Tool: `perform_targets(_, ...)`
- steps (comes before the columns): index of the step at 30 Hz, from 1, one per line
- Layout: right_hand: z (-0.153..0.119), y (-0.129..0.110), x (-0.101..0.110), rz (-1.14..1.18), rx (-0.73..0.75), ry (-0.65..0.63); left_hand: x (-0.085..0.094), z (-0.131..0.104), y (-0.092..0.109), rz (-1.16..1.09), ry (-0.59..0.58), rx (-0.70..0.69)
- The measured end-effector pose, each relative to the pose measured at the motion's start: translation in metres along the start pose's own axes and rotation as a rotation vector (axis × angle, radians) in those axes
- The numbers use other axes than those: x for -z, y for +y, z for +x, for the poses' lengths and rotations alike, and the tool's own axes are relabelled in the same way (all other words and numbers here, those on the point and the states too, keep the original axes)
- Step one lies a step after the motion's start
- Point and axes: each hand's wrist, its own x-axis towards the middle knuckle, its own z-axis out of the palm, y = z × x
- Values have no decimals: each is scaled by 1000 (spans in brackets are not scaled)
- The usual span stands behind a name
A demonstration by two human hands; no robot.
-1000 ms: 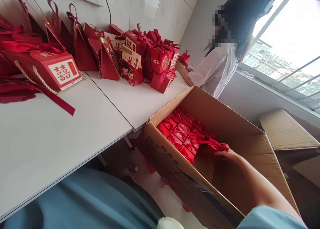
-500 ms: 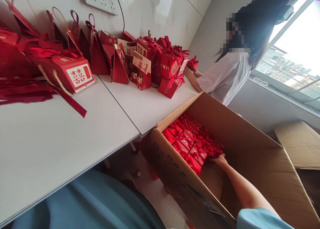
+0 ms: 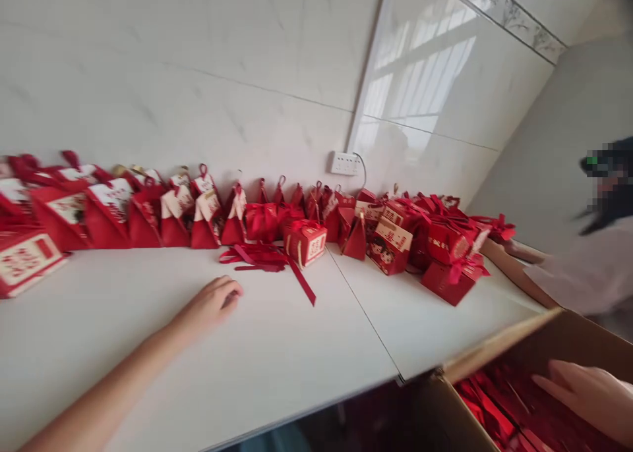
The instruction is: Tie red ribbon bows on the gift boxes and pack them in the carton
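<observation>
- Tilting up since half a second ago, the head view now takes in far more wall and the whole row of red gift boxes (image 3: 208, 208) along the back of the table (image 3: 277, 353); the carton has slid to the lower right corner.
- The left hand (image 3: 215, 302), unseen earlier, now rests palm down on the white table, fingers loosely curled and holding nothing, its forearm running in from the lower left.
- The right hand (image 3: 588, 393) remains inside the cardboard carton (image 3: 499, 346), now lying flat and open over the packed red boxes (image 3: 487, 412), fingers pointing left; contact is blurred.
- Nearest the left hand lies a loose red ribbon (image 3: 270, 261), its long tail running toward the table's front edge, beside a small cube box (image 3: 305, 242).
- Another person's arm (image 3: 514, 274) reaches to the boxes at the far right.
</observation>
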Motion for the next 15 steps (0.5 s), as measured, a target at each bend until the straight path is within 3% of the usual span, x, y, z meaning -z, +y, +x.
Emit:
perform_targets(3, 32, -92, -20, -70, 206, -148, 6, -5, -9, 39, 40, 22)
perform_targets(8, 23, -247, -90, 51, 610, -434, 33, -10, -42, 99, 416, 297)
perform_targets(11, 13, -310, -129, 109, 739, -588, 57, -18, -66, 149, 714, 535)
perform_targets(15, 14, -368, -163, 227, 767, -795, 87, -36, -106, 75, 1100, 941)
